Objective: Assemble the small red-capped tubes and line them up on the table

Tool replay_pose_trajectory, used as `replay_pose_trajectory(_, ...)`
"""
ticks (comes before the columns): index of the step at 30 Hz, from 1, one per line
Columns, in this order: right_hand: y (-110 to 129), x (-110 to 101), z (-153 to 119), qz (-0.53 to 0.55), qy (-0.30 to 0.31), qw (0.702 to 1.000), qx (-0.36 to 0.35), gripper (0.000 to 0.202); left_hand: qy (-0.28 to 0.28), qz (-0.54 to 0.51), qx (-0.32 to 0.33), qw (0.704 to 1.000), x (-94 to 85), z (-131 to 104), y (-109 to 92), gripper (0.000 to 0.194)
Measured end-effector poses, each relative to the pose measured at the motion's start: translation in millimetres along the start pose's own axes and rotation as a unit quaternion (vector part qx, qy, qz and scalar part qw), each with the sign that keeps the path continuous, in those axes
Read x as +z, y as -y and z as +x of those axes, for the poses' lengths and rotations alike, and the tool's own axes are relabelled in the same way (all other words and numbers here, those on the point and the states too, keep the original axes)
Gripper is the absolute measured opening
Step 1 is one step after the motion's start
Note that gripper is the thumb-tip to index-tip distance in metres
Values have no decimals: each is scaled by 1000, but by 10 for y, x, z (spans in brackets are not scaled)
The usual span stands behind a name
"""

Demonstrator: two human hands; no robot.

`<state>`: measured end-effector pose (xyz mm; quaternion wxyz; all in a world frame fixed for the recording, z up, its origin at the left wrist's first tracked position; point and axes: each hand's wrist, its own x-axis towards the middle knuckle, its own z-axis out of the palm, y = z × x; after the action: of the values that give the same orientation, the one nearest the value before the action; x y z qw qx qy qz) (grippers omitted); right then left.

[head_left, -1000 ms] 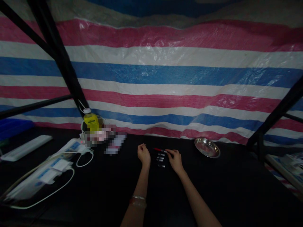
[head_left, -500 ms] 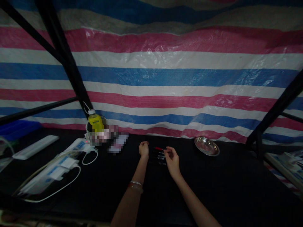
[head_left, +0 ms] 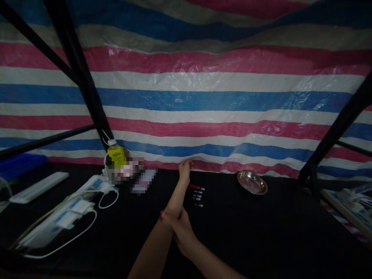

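My left hand is raised over the far side of the black table, its fingers loosely curled with nothing visible in them. A bracelet circles my left forearm. Wrapped around that forearm, right by the bracelet, is my right hand; its thumb lies across the top and covers part of the bracelet. Just right of my left wrist, a slim red pen-like stick lies on the table. Several dark sticks with white print lie in a row on the near side of it.
A round metal dish sits at the back right. Power strips with white cables, a yellow bottle and a blurred-out flat object are on the left. Black frame posts stand before a striped tarp.
My right hand has left the row of sticks and moved back and left onto my left forearm. My left hand has moved forward and slightly right. The view has tilted slightly.
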<state>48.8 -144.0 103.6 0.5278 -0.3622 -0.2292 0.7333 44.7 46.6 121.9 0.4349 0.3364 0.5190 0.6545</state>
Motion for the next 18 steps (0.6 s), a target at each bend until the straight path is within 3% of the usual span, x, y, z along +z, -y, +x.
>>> replay_pose_trajectory(3,-21,-40,-28,13,24,999,-25,76,22,-6,43,999,110,-78,-92,12)
replay_pose_trajectory(6,57,-69,-19,45,13,999,-15,65,46,16,93,994,215,-203,-118,14)
replay_pose_trajectory(9,199,-105,-9,73,25,997,-27,67,143,118,208,960,310,-422,-146,15)
replay_pose_trajectory(11,278,-139,-22,65,47,996,-33,66,216,218,289,907,346,-603,-203,16)
replay_pose_trajectory(14,355,-192,-68,64,66,995,-46,63,314,375,433,757,354,-860,-336,14)
replay_pose_trajectory(16,396,-222,-110,57,70,994,-52,63,351,433,490,670,339,-991,-419,15)
replay_pose_trajectory(18,432,-250,-162,33,69,996,-49,65,366,465,519,617,316,-1094,-473,16)
